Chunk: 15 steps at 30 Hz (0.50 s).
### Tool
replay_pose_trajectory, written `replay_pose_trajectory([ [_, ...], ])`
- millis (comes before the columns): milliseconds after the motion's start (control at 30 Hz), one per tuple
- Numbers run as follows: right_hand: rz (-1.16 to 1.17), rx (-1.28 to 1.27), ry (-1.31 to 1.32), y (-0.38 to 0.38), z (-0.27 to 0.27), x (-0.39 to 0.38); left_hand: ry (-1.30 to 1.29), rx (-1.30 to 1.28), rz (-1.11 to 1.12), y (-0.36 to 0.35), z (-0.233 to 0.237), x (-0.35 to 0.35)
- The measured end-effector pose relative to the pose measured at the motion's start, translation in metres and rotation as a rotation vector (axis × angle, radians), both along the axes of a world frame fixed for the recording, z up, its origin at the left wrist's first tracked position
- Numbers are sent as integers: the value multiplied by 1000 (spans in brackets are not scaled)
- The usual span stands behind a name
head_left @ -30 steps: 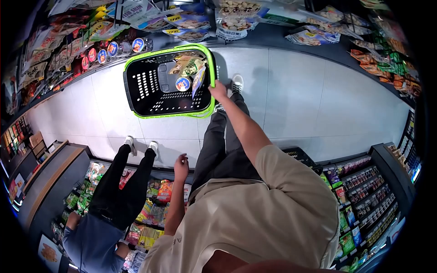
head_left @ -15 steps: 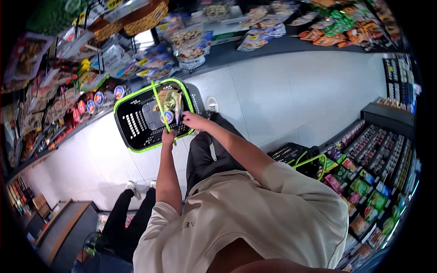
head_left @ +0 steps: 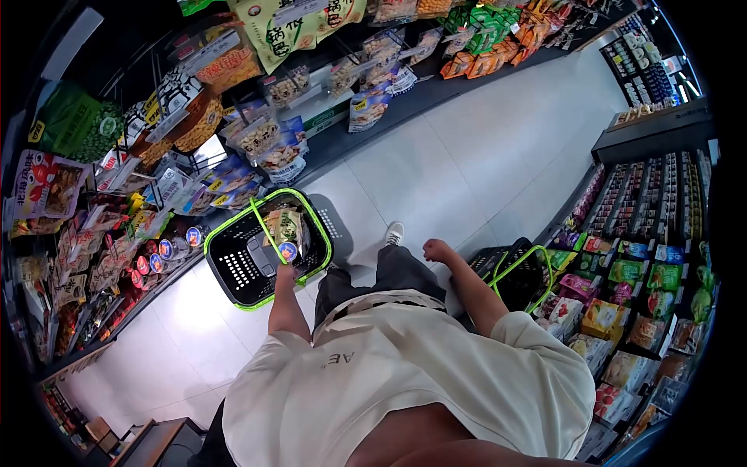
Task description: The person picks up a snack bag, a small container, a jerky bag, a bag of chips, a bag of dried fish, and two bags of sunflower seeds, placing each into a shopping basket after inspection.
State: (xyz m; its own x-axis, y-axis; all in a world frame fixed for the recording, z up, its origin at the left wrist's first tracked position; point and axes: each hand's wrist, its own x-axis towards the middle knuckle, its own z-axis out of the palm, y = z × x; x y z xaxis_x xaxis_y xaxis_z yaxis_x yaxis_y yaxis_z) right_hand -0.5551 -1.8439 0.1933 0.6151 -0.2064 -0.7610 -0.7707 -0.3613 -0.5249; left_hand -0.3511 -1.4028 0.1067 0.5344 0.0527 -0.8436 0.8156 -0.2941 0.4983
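My left hand [head_left: 285, 274] is closed around the lower end of the green handle [head_left: 266, 227] of a black shopping basket [head_left: 226, 274] with a bright green rim. Inside the basket lie a tub with a round blue lid [head_left: 288, 251], a snack packet [head_left: 289, 227] and a grey box-like thing [head_left: 258, 255]. Away from the basket, my right hand [head_left: 438, 250] hangs out to the right with its fingers curled and nothing showing in them. Floor lies below it, and a second basket is close by on its right.
Shelves with hanging snack bags [head_left: 282, 152] run along the left and far side. The second black basket [head_left: 520, 289], with a green handle, stands on the right beside a shelf of colourful packets [head_left: 603, 319]. Pale tiled floor [head_left: 459, 167] stretches ahead between the shelves.
My right hand has left the basket and swung out to the right. My left hand still grips the handle. The view has shifted, and the other person's legs have largely gone from sight.
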Motion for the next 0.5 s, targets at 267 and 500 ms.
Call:
replay_pose_trajectory([
  [267,-120,9,245,-102,-1,-75,-35,121,-38,-79,-56,-8],
  [500,-360,-54,19,-182,33,-93,-24,124,-23,-161,-63,2],
])
